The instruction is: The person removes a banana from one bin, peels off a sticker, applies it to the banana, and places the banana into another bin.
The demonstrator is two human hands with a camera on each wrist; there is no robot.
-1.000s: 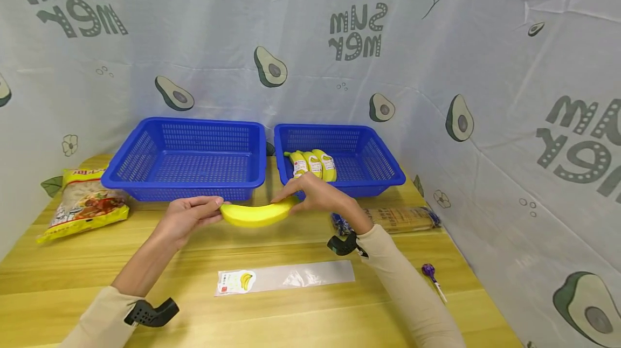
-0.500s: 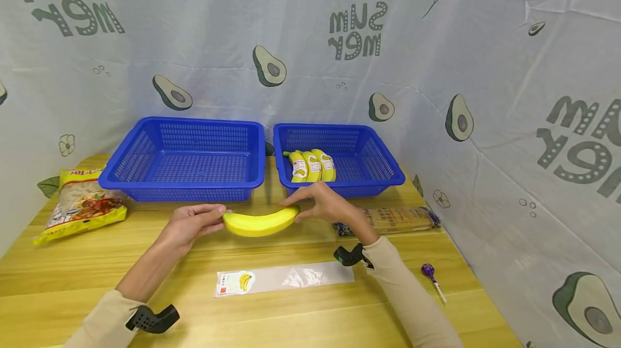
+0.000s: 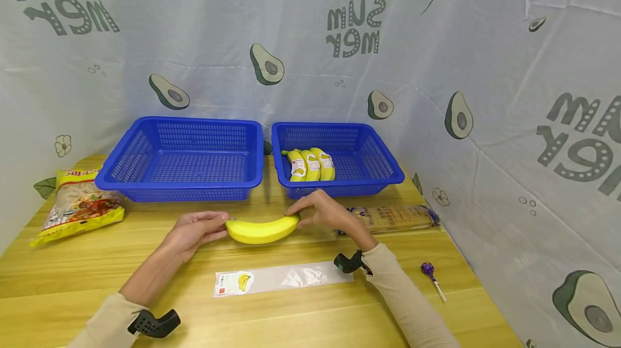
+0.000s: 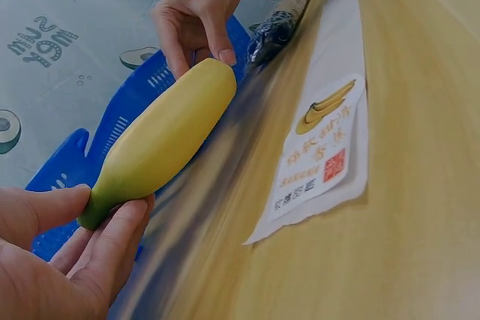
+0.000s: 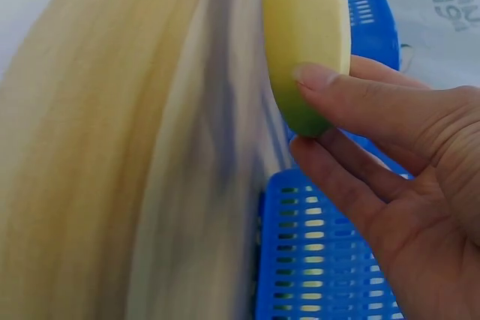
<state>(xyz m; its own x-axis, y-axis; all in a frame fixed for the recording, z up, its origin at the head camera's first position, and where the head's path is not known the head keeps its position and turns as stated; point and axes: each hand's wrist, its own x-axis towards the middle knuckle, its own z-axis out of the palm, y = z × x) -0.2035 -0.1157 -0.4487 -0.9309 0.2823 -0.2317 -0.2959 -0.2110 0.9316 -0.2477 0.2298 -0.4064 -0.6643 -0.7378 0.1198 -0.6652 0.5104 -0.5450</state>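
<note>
2 hands (image 3: 257, 224) pinching banana (image 3: 262, 229) ends, now lower, nearer plastic sleeve (image 3: 281, 279)

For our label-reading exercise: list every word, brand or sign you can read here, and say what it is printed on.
"SUM MER", upside down: backdrop cloth.
Banana drawing, red stamp, print too blurred to read: clear bag.
Labels too small to read: bagged bananas, yellow snack bag.

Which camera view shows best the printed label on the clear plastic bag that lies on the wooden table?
The left wrist view: the clear plastic bag lies close, with its banana drawing and red stamp plain. The head view shows the whole bag, but its label is small. The right wrist view does not clearly show it.
</note>
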